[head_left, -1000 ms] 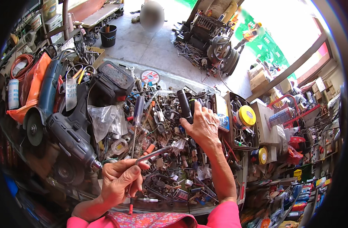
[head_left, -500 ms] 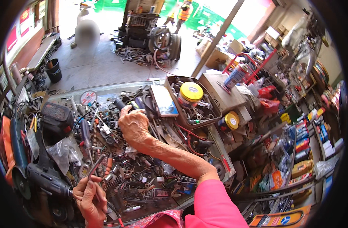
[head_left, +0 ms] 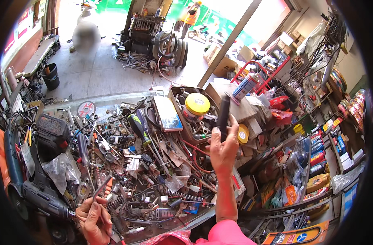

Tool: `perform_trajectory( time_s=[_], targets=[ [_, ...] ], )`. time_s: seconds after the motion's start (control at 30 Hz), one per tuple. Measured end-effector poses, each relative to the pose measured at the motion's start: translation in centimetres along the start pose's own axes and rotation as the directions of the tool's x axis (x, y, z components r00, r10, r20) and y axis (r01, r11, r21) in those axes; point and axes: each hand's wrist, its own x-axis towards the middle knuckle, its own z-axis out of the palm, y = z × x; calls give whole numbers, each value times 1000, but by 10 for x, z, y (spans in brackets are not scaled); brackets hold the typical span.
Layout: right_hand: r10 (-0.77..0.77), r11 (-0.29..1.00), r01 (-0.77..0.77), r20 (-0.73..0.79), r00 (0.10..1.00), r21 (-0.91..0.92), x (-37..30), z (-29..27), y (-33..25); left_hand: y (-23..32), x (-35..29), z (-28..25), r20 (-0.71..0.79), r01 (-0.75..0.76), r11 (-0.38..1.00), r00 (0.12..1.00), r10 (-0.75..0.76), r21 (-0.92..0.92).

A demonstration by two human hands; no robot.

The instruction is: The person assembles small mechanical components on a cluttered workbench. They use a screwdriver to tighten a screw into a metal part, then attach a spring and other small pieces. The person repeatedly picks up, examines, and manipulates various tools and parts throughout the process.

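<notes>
Head view, right hand: the right hand [head_left: 223, 149] was raised above the right part of the workbench [head_left: 113, 102], its fingers wrapped around a black cylindrical handle [head_left: 223, 116] held upright.
Head view, change: half a second before, that hand lay low among the clutter near the middle of the bench; now it had lifted clear with the handle in its grip, so picking it out looked done.
Head view, left hand: the left hand [head_left: 93, 216] sat at the near left edge, fingers closed on a thin metal rod [head_left: 101, 187], as before.
Head view, packages: a yellow-lidded jar [head_left: 196, 105] stood in an open tray [head_left: 179, 110] at the far right; a yellow tape roll [head_left: 243, 134] lay just right of the raised hand; a flat blue-faced packet [head_left: 167, 112] rested left of the tray.
Head view, signs: a round red-and-white disc [head_left: 86, 109] lay at the far left edge.
</notes>
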Motion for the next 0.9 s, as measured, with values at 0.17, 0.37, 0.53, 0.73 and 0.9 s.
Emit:
perform_trajectory(
  time_s=[0.17, 0.37, 0.53, 0.73, 0.9],
  targets=[
    [345, 900, -365, 122, 931, 239, 22, 2, 46, 10, -2, 12, 58, 128, 986, 989, -135, 110],
    [84, 933, -75, 9, 996, -352, 37, 40, 92, 18, -3, 19, 49, 112, 989, 992, -117, 101],
    [-30, 840, 60, 64, 997, -539, 35, 40, 79, 13, 0, 14, -9, 24, 998, 1000, -23, 60],
    [-10, 874, 177, 348, 937, -452, 28, 33, 50, 16, -2, 0, -3, 58, 998, 998, -58, 27],
    [28, 830, 119, 255, 967, -544, 15, 10, 22, 13, 5, -4, -22, -10, 999, 1000, 10, -34]
  ],
)
